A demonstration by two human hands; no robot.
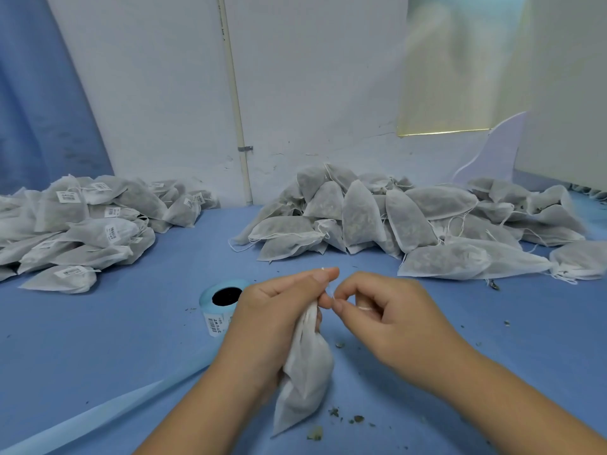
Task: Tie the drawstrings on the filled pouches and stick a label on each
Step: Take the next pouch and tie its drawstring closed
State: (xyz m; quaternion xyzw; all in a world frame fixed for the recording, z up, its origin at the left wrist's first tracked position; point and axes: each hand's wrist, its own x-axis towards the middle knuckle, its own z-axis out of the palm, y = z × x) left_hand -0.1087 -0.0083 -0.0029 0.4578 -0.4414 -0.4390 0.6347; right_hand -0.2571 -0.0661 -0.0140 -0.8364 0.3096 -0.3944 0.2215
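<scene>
Left hand (276, 318) gripped a filled pouch (307, 372) by its neck near the table's (124, 326) front edge, fingers curled round it. Right hand (389, 320) pinched the drawstring (364, 309) (mostly hidden). Label roll (223, 298) just behind. Labelled pile (82, 224) far left, unlabelled pile (394, 218) far right.

Light even, cool, diffuse; only faint shadow under my left hand (272, 323). Upper right, translucent panel (460, 70) hazy, blurred. Edges bow, wide-angle.

White wall (157, 93) with a pipe (235, 93) behind a blue table (98, 339).
</scene>
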